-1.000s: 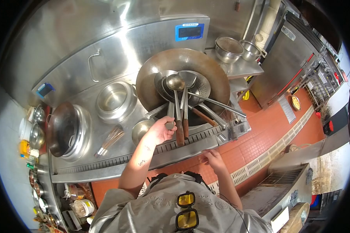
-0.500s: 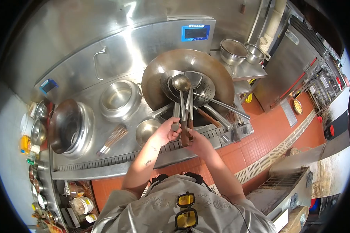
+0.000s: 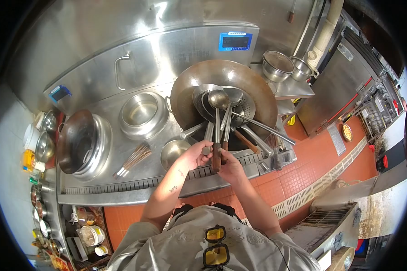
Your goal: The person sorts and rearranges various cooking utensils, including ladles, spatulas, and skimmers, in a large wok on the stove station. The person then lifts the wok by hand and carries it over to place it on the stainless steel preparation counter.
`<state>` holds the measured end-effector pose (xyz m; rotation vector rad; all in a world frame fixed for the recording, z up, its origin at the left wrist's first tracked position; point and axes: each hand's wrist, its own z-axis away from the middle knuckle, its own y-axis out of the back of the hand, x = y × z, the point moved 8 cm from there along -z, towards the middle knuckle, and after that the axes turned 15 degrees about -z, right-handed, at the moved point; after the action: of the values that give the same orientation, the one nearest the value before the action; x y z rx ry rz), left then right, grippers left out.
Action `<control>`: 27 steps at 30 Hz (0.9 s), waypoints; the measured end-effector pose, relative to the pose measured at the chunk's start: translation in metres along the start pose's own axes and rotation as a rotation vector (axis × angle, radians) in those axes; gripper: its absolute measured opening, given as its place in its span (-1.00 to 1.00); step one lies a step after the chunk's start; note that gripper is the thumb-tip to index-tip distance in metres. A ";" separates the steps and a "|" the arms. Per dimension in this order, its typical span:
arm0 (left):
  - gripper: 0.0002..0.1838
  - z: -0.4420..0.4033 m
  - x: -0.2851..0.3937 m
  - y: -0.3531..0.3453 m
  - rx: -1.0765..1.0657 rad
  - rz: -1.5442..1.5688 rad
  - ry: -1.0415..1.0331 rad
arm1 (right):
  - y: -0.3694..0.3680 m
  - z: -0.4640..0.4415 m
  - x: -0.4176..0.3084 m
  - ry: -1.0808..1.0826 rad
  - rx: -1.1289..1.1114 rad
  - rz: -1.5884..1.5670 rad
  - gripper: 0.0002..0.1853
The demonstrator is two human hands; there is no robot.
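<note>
A large wok (image 3: 267,90) rests on the stove with several utensils gathered in it. My right hand (image 3: 231,168) is closed around the wooden handle of a ladle (image 3: 219,98), and the wooden handle of a spatula (image 3: 233,94) lies close beside it, against the fingers. Close by on the left, my left hand (image 3: 195,156) is wrapped round the end of a metal handle (image 3: 209,132) that runs up into the wok; its head is partly hidden behind the ladle. A perforated skimmer (image 3: 246,109) lies at the wok's right side.
Left of the wok stand a metal pot (image 3: 140,113), a bowl (image 3: 172,154) and a bamboo brush (image 3: 133,159). A second wok (image 3: 74,144) leans at the far left. Strainer and pots (image 3: 278,65) sit on the right shelf. Handles jut over the stove's front edge (image 3: 135,196).
The view has shifted slightly, moving the stove and wok to the right in the picture. Both hands keep their hold on the handles, with the utensils still in the wok.
</note>
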<state>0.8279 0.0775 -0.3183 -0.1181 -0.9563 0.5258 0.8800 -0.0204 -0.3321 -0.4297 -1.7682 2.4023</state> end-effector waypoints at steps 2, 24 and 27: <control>-0.74 -0.003 -0.003 0.001 -0.005 0.011 0.011 | 0.004 -0.001 0.000 0.005 0.045 0.016 -0.66; -0.85 -0.014 -0.005 -0.020 -0.140 0.456 -0.102 | 0.010 0.005 -0.017 0.018 0.166 -0.071 -0.70; -0.86 -0.016 -0.005 -0.022 -0.083 0.451 -0.099 | 0.022 0.000 -0.015 -0.055 0.139 -0.107 -0.68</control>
<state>0.8463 0.0583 -0.3248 -0.3912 -1.0533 0.9131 0.8955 -0.0310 -0.3507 -0.2478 -1.5884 2.4631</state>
